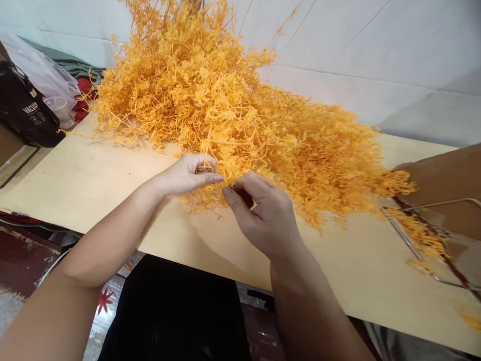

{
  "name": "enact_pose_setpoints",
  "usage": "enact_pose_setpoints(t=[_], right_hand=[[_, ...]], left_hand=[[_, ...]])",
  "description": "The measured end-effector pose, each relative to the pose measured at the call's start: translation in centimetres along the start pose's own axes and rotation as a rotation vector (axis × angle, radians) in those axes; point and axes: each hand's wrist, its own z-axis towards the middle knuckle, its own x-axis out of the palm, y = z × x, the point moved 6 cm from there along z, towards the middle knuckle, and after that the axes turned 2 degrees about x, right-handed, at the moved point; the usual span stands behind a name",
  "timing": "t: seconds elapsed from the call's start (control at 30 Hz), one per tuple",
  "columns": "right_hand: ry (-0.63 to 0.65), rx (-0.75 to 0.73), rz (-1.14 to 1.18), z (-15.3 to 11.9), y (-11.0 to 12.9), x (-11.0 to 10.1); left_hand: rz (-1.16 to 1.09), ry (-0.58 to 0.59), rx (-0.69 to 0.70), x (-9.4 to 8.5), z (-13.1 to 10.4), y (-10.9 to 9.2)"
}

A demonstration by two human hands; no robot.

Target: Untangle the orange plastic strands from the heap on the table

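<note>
A large heap of tangled orange sprigs (180,95), thin and stringy like artificial blossom, spreads across the table. At its front edge, my left hand (191,174) is closed around a few orange strands, which poke out above the thumb. My right hand (263,208) meets it from the right, thumb and index finger pinched on the orange strands just beside the left fingertips. What exactly lies between the right fingertips is mostly hidden. More loose orange strands hang behind and below both hands.
The pale table (90,175) stands against a white wall (338,60). On the left are a black box (28,108) marked VACUUM, a plastic bag (41,65) and a clear cup (60,110). A cardboard box (447,185) and a metal wire frame (408,240) occupy the right.
</note>
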Motion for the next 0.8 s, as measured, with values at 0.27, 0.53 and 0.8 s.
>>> enact_pose_setpoints(t=[0.27,0.53,0.8], right_hand=[[0.037,0.046,0.286,-2.8,1.6,-1.4],[-0.027,0.195,0.492,-3.1,0.0,-3.2],[-0.518,0.626,0.734,-3.9,-8.0,-5.4]], left_hand=[[0.484,-0.138,0.067,-1.7,1.2,1.7],[-0.077,-0.196,-0.086,-4.4,-0.1,1.7],[-0.348,0.077,0.053,-2.9,-1.1,-0.3]])
